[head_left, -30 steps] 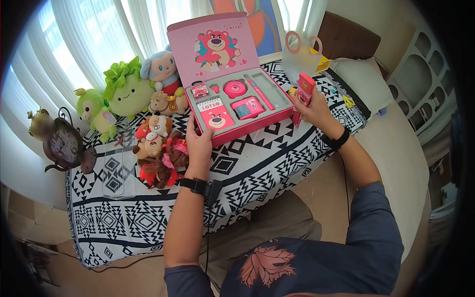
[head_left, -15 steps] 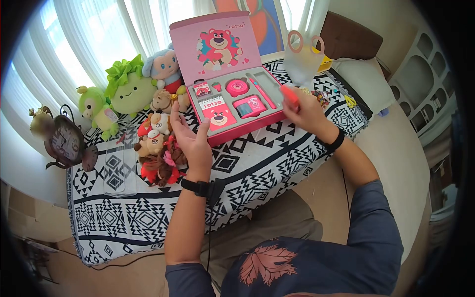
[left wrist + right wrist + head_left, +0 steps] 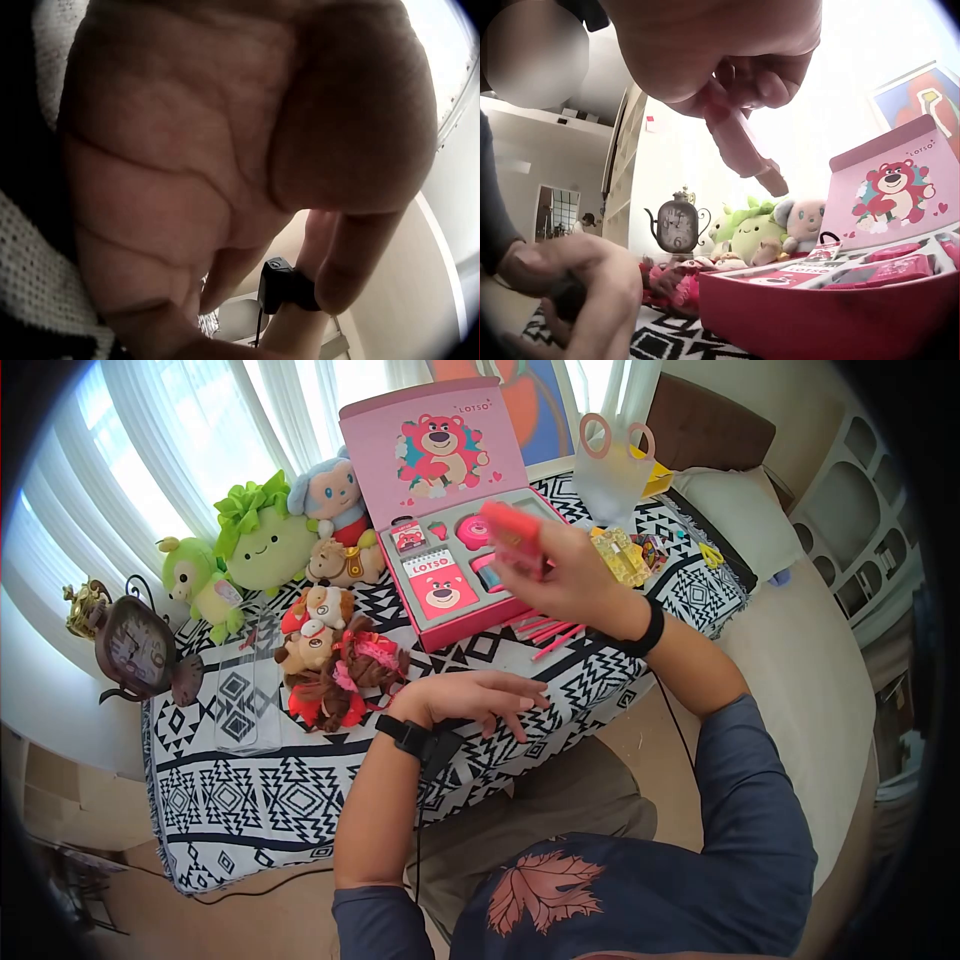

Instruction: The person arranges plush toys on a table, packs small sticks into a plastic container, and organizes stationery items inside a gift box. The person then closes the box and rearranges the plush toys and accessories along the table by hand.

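My right hand (image 3: 580, 585) is raised over the right part of the pink gift box (image 3: 470, 628). It grips a small pink-red carton (image 3: 512, 535), blurred in the head view; in the right wrist view the carton (image 3: 742, 146) slants down from the curled fingers. My left hand (image 3: 470, 698) hovers palm down near the patterned cloth, in front of the box, with loosely straight fingers and nothing in it. Several thin pink pencils (image 3: 550, 640) lie on the cloth by the box's front right corner. A notepad (image 3: 440, 588) and a round pink case (image 3: 472, 531) sit in the grey insert.
Plush toys (image 3: 262, 540) and a teapot-shaped clock (image 3: 140, 645) stand left of the box. A clear plastic case (image 3: 248, 705) lies before them. To the right are a frosted bag (image 3: 608, 485), a yellow item (image 3: 620, 557) and yellow scissors (image 3: 712, 555).
My right hand has swung left over the box with the carton. My left hand has let go of the box and come down toward me and right. Pink pencils now show on the cloth.
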Demonstrator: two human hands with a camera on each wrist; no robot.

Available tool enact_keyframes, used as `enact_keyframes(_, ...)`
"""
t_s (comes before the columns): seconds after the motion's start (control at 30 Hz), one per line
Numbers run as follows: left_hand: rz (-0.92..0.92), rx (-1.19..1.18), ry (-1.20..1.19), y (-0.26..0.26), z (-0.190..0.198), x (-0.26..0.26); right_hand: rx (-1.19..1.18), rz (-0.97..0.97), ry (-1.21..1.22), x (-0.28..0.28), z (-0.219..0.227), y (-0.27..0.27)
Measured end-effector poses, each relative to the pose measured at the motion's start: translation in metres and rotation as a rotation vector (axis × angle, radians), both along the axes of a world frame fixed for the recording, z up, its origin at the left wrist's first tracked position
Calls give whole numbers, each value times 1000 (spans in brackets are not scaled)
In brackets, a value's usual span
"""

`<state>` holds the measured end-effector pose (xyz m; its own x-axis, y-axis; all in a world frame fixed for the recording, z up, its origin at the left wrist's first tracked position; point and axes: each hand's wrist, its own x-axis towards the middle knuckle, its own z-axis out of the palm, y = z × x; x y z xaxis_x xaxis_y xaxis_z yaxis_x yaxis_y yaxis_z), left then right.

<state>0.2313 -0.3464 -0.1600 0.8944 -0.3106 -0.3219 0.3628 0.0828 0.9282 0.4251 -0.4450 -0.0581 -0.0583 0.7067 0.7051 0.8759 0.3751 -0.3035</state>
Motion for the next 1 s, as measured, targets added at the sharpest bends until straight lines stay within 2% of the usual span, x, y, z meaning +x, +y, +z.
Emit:
enact_keyframes(0.03,3,0,1,1,-3,0,19,24,107,4,4,-3)
enact_keyframes(0.07,28,-56,-24,2,-5,0,18,26,108,5,8,-11)
enact_keyframes(0.13,54,-112,-51,3,-7,0,-178,53,617,8,14,-30)
enact_keyframes(0.17,61,-146,-40,2,-7,0,-180,52,617,16,16,-40)
enact_keyframes(0.23,64,-182,-30,0,-7,2,-618,36,478,35,17,-61)
enact_keyframes(0.27,88,-182,-43,-1,-8,3,-620,33,477,44,11,-70)
enact_keyframes(0.33,108,-183,-53,-2,-10,5,-1008,140,363,56,-8,-81)
enact_keyframes(0.37,129,-206,-57,-1,-11,6,-1009,138,364,59,-15,-83)
enact_keyframes(0.43,146,-229,-59,-1,-12,8,-1164,97,317,61,-29,-87)
enact_keyframes(0.47,201,-235,-85,-1,-12,9,-1165,95,319,64,-42,-88)
enact_keyframes(0.53,253,-236,-111,2,-9,9,-949,121,436,64,-61,-87)
enact_keyframes(0.6,326,-165,-30,10,-4,7,-996,74,480,62,-51,-91)
enact_keyframes(0.63,423,-136,-15,9,0,7,-1047,26,525,59,-46,-91)
enact_keyframes(0.67,421,-133,-13,10,-3,8,-1044,26,527,63,-50,-91)
enact_keyframes(0.73,619,-90,-61,12,-12,13,-957,49,462,76,-65,-90)
enact_keyframes(0.87,608,-11,-106,11,-17,15,-886,106,484,87,-74,-96)
enact_keyframes(0.97,608,12,-51,13,-12,12,-813,119,598,90,-74,-107)
enact_keyframes(1.0,606,11,-52,12,-10,12,-807,69,746,91,-70,-112)
